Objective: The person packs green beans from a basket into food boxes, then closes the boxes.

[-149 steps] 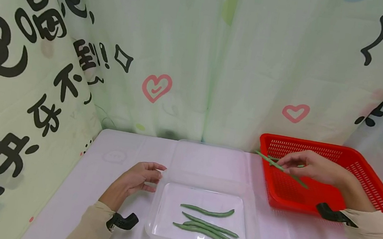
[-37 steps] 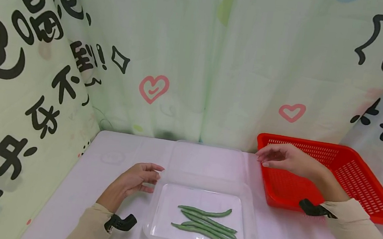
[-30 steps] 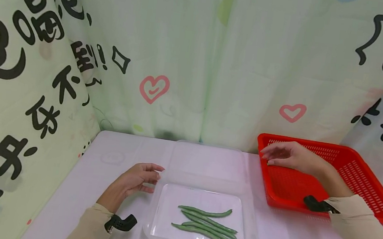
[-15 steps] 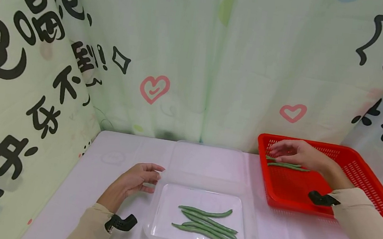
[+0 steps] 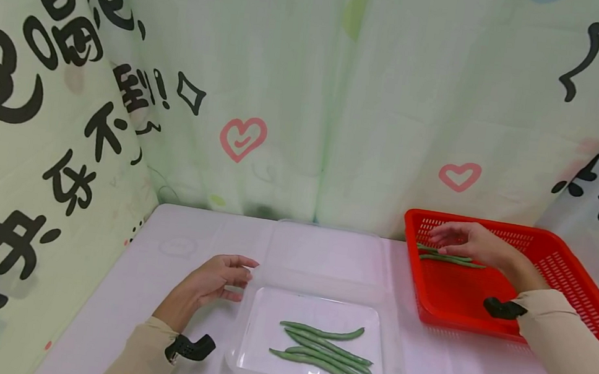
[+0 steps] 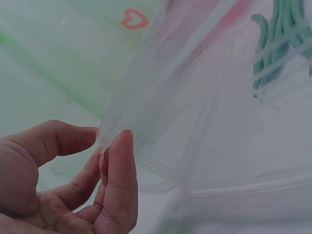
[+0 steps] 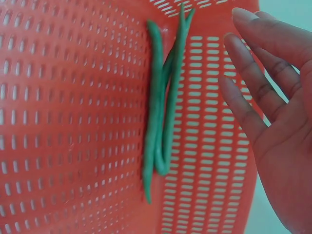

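Observation:
My left hand pinches the left edge of a clear plastic box between thumb and fingers, closely seen in the left wrist view. Several green beans lie side by side in this box, roughly crosswise. Over the far left part of a red basket hovers my right hand, its fingers spread and holding nothing. Below it a few green beans lie along the basket's bottom edge, apart from the fingers in the right wrist view.
The box's clear lid lies folded back toward the curtain. A white cloth covers the table. Black wrist straps sit on both wrists. The basket's raised rim surrounds the right hand's space.
Five seconds ago my right hand held a green bean over the basket; one more bean now lies in the box. Since then the empty right hand has moved back over the basket. The left hand stays put.

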